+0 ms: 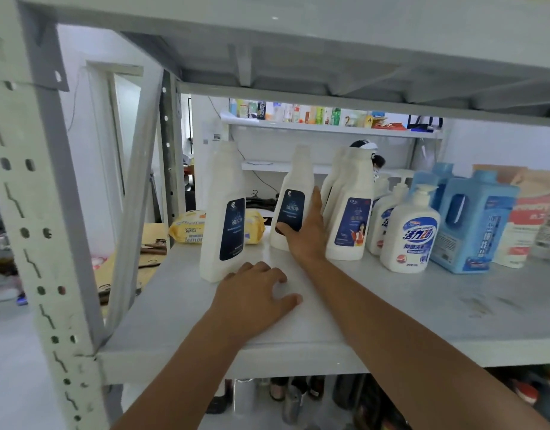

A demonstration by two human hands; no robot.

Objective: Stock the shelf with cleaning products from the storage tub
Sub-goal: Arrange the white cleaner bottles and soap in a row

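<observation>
Now, on the grey metal shelf [422, 308], a white cleaner bottle [294, 181] with a dark label is gripped by the right hand [306, 228]. The thumb is laid across the label's front and the fingers are wrapped round the far side. The bottle is held upright, its base on or just above the shelf board.

The left hand [255, 294] is rested on the board nearer the front edge, fingers bent and thumb spread, with nothing held. Its fingertips are just beside the base of a second white bottle [221, 212], which is stood at the left.

To the right of the held bottle, a tight cluster of like white bottles [349, 218] is lined front to back. Beside them come two white pump dispensers [410, 240], a blue handled detergent jug [475, 225] and refill pouches [528, 212]. All the containers are opaque, so their contents cannot be told.

A yellow pack of wipes [190, 229] is laid flat behind the left bottle. Dark bottles [531, 395] are dimly seen on the level below.
</observation>
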